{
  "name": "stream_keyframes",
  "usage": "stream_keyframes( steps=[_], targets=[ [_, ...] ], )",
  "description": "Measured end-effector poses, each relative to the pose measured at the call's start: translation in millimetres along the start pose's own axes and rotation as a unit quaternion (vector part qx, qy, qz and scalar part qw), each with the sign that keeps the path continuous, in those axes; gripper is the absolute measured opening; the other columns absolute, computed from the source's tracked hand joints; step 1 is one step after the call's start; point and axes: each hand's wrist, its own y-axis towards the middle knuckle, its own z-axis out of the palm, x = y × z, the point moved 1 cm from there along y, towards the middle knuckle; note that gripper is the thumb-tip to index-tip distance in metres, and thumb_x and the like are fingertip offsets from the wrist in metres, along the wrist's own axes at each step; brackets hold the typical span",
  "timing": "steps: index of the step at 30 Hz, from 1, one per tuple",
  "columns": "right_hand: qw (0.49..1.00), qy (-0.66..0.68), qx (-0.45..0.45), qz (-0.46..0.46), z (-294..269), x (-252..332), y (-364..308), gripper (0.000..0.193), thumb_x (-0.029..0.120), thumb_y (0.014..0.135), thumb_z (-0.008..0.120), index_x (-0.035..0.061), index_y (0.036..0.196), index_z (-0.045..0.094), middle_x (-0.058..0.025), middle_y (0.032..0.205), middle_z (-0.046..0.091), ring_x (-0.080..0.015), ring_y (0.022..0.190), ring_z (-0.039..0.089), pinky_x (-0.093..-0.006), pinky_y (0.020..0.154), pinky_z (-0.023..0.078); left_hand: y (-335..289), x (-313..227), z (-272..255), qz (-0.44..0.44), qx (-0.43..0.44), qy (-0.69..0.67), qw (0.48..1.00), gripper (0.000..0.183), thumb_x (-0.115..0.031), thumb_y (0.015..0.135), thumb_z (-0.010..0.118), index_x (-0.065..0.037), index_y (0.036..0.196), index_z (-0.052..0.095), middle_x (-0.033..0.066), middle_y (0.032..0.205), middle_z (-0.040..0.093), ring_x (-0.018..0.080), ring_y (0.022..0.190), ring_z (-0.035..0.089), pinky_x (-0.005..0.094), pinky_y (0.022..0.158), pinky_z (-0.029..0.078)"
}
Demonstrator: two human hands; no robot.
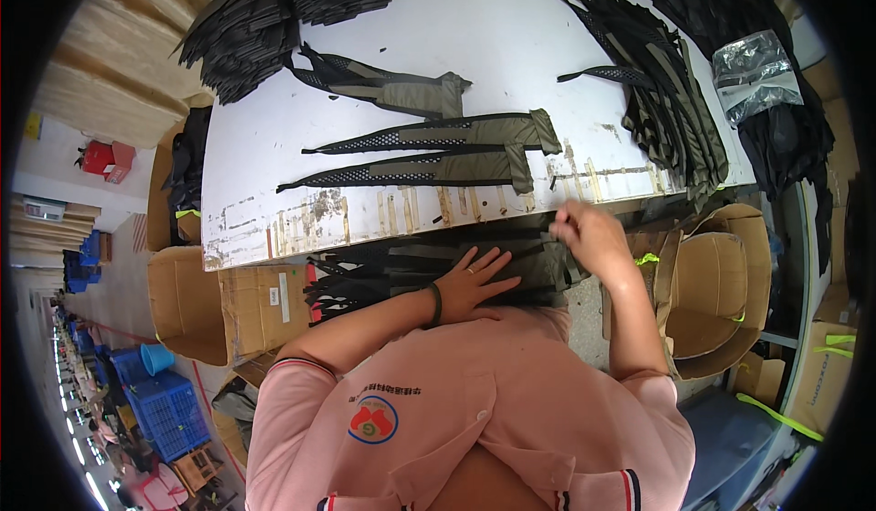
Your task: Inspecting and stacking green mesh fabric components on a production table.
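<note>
My left hand (pixel 476 280) lies flat with its fingers spread, pressing on a layered pile of black and olive fabric pieces (pixel 411 257) across my lap. A ring and a dark wristband show on that arm. At the right end of this pile, my right hand (pixel 593 240) is raised with its fingers curled together; whatever they pinch, if anything, is too small to tell. On the white table (pixel 511 46) ahead lie several tapered fabric pieces (pixel 429 132) with mesh sections, their narrow ends to the left.
Stacked black strips (pixel 246 27) cover the table's far left, and a bundle of olive and black pieces (pixel 666 91) lies at its right. A clear plastic bag (pixel 756 78) rests beyond that bundle. Cardboard boxes stand left (pixel 210 306) and right (pixel 716 292) of me, below the table edge.
</note>
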Motion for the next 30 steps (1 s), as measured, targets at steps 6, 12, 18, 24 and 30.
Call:
stream_keyframes(
  steps=[6, 12, 18, 24, 30],
  targets=[
    [0.999, 0.0, 0.006, 0.031, 23.5, 2.1, 79.3, 0.039, 0.039, 0.083, 0.068, 0.0029, 0.089, 0.054, -0.0167, 0.08, 0.064, -0.036, 0.076, 0.063, -0.0429, 0.068, 0.048, 9.1, 2.3, -12.2, 0.016, 0.024, -0.051, 0.998, 0.074, -0.052, 0.086, 0.058, -0.021, 0.147, 0.032, 0.0212, 0.155, 0.011, 0.0398, 0.143, 0.012, 0.0585, 0.113, 0.01],
    [0.99, -0.131, 0.018, 0.042, 63.0, -11.6, 122.8, 0.043, 0.042, 0.086, 0.064, 0.0006, 0.095, 0.054, -0.0197, 0.089, 0.067, -0.0365, 0.084, 0.066, -0.0449, 0.071, 0.052, 6.9, 0.0, -26.3, 0.01, -0.004, -0.1, 0.995, 0.067, -0.039, 0.085, 0.066, -0.019, 0.143, 0.039, 0.0189, 0.153, 0.022, 0.0383, 0.141, 0.02, 0.0545, 0.113, 0.015],
    [0.997, -0.033, -0.032, -0.055, 44.1, 11.9, 80.1, 0.021, 0.022, 0.087, 0.061, 0.0025, 0.085, 0.054, -0.0186, 0.087, 0.064, -0.0387, 0.08, 0.063, -0.0471, 0.069, 0.05, 22.0, 32.5, -94.9, -0.034, -0.326, -0.166, 0.93, 0.034, -0.018, 0.082, 0.069, -0.008, 0.113, 0.06, 0.0167, 0.12, 0.057, 0.0356, 0.113, 0.052, 0.0422, 0.096, 0.041],
    [0.986, 0.028, -0.108, -0.126, 25.2, 38.9, 32.6, 0.012, 0.01, 0.081, 0.064, 0.0035, 0.084, 0.054, -0.0157, 0.081, 0.059, -0.0375, 0.074, 0.06, -0.0454, 0.065, 0.048, 50.4, 39.5, -123.2, -0.109, -0.252, -0.191, 0.942, 0.02, -0.019, 0.083, 0.068, -0.006, 0.097, 0.062, 0.0116, 0.091, 0.065, 0.0294, 0.084, 0.062, 0.036, 0.076, 0.049],
    [0.957, -0.015, -0.214, -0.196, 21.4, 35.2, 27.1, 0.015, 0.005, 0.081, 0.062, 0.0063, 0.096, 0.062, -0.0114, 0.079, 0.059, -0.0322, 0.074, 0.061, -0.0417, 0.069, 0.048, 58.6, 26.1, -117.8, -0.15, -0.254, -0.251, 0.922, 0.019, -0.021, 0.083, 0.069, -0.005, 0.089, 0.061, 0.0114, 0.086, 0.064, 0.027, 0.077, 0.062, 0.0335, 0.068, 0.048]
  ],
)
